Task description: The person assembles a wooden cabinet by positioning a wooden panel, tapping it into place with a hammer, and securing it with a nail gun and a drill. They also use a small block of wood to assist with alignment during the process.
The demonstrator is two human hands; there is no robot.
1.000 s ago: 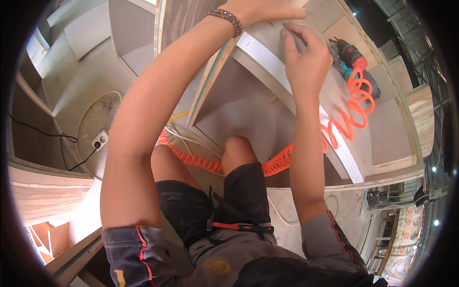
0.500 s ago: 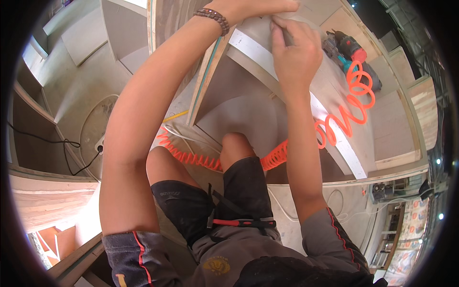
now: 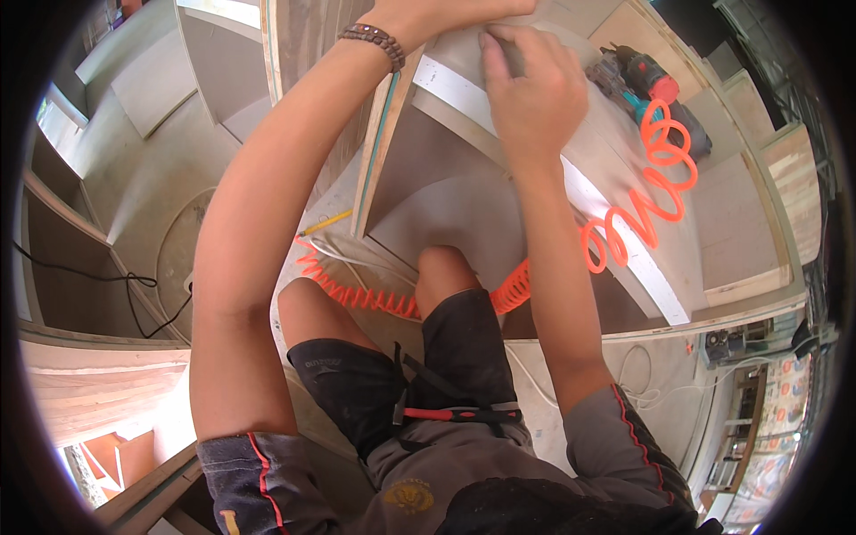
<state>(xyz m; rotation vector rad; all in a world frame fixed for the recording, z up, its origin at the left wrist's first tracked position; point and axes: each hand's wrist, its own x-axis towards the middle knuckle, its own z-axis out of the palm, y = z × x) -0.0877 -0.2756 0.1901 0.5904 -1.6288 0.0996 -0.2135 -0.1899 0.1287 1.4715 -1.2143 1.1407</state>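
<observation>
Plywood panel (image 3: 464, 192) lies flat in front of you, w/ a white strip (image 3: 580, 192) running across it from 12 toward 4 o'clock. Your right hand (image 3: 532, 89) sits at 12 on that strip, fingers curled down and pinching something small against it; can't tell what. Your left hand (image 3: 450, 11) is at the top edge, mostly cut off, so can't tell how open it is; it touches the panel next to the right one. Beaded bracelet (image 3: 374, 40) on the left wrist. Upright board (image 3: 379, 152) stands on edge just under your left forearm. Orange coiled air hose (image 3: 624, 223) snakes from 3 o'clock down across your knees. Cordless drill (image 3: 646, 80) lies at 1 o'clock, near the hose's end. Yellow pencil (image 3: 325, 223) rests at 9, beside the board's foot. Red-handled tool (image 3: 455, 415) hangs at your waist.
</observation>
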